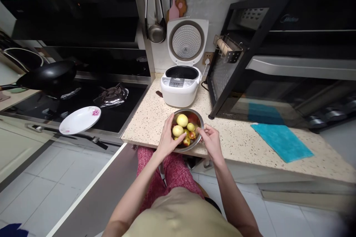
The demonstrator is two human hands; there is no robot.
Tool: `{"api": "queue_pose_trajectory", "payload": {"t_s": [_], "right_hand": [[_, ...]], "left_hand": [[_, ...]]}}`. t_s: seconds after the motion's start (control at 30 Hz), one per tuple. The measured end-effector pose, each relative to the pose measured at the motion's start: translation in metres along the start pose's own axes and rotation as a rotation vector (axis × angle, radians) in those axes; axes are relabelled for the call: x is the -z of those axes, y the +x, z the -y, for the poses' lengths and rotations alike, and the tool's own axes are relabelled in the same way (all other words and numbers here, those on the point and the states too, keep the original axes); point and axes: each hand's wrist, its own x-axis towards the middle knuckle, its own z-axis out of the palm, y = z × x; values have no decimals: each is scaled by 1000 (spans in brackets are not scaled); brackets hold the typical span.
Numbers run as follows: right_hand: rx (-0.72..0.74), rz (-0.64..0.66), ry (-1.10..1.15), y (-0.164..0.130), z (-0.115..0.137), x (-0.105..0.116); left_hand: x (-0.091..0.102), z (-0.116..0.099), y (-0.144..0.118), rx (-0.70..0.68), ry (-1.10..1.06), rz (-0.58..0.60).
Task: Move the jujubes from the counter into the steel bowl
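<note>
A metal bowl [199, 117] is at the front edge of the counter, just before the rice cooker. Inside it lie several pale yellow round fruits or vegetables [182, 120] and smaller yellow-green ones with red-brown patches [192, 135]; their kind I cannot tell. My left hand [168, 139] grips the bowl's left side, fingers outside and thumb reaching over the rim to the contents. On the right, my right hand [210, 139] pinches the rim between thumb and fingers. The white rice cooker [179, 94] stands with its lid [187, 40] raised.
To the left, a white plate [80, 120] overhangs the front of the gas stove [111, 94], and a black wok [50, 76] sits on the far burner. A teal cloth [283, 142] lies on the counter [236, 137] at right, before a black oven [300, 92]. Utensils [156, 32] hang behind.
</note>
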Motion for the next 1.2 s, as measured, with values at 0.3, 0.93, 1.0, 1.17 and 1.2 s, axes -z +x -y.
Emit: {"api": "queue_pose_trajectory", "payload": {"t_s": [0.3,0.93,1.0,1.17,1.2], "right_hand": [[211,-127,-205,33,20,2],[362,-246,-641,83,51,-4],[359,-261,-672,85,55,-4],[342,-281,-728,86,62,-3],[344,-286,-741,85,64,-3]], "left_hand": [[-33,23,35,-37,-145,-74],[-44,36,36,82,-121,-57],[-45,37,36,74,-100,-45],[-45,38,34,84,-45,-31],[-45,38,34,87,-27,-30]]}}
